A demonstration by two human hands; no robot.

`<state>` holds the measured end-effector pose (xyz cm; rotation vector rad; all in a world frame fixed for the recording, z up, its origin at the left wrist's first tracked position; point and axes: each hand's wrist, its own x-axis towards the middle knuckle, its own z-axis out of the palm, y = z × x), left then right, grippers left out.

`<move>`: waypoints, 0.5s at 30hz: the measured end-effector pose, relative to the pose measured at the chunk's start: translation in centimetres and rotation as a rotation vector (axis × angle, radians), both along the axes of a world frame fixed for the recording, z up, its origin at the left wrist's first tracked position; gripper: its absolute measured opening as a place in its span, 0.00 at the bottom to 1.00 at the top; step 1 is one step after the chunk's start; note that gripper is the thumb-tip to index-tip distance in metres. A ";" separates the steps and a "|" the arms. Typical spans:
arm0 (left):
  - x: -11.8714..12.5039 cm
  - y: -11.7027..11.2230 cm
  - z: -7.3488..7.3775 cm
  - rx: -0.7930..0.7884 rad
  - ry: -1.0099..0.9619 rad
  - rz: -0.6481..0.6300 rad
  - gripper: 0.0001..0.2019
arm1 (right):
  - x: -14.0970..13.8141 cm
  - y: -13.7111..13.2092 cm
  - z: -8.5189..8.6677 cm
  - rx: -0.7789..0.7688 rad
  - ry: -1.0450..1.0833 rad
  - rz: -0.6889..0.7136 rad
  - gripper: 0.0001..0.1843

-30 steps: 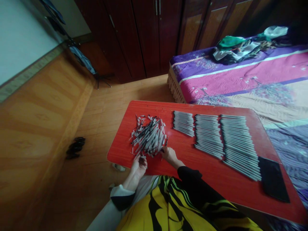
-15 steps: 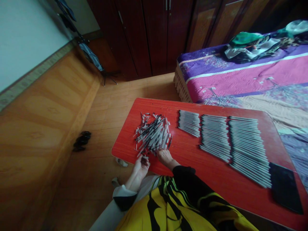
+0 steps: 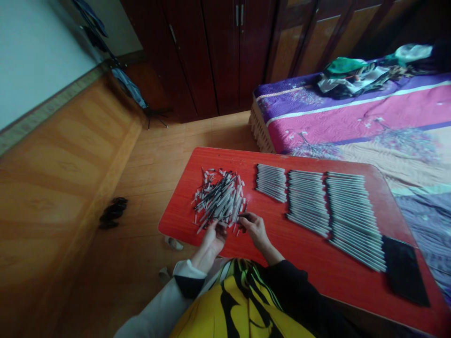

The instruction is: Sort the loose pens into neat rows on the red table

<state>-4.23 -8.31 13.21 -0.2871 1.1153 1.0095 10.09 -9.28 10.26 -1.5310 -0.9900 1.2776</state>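
A loose pile of pen parts, with grey-white barrels, thin dark refills and small caps, lies on the left part of the red table. My left hand is at the pile's near edge, fingers curled around a pale pen part whose end is partly hidden. Just right of it, my right hand has thumb and forefinger pinched together beside the pile; whatever is between them is too small to make out. Further right, whole pens lie side by side in a short row and two longer rows.
A flat black object lies at the table's right end. Behind the table stands a bed with clothes on it. A dark wardrobe is at the back, a coat stand at left, and black footwear on the floor.
My right hand has moved right and drawn back from the pile, with its fingertips now pinched. My left hand has come in closer to the pile. The view has shifted slightly.
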 end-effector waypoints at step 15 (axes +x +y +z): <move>4.9 0.6 2.8 0.089 -0.034 -0.103 0.11 | 1.7 -2.7 5.0 0.096 0.499 -0.382 0.09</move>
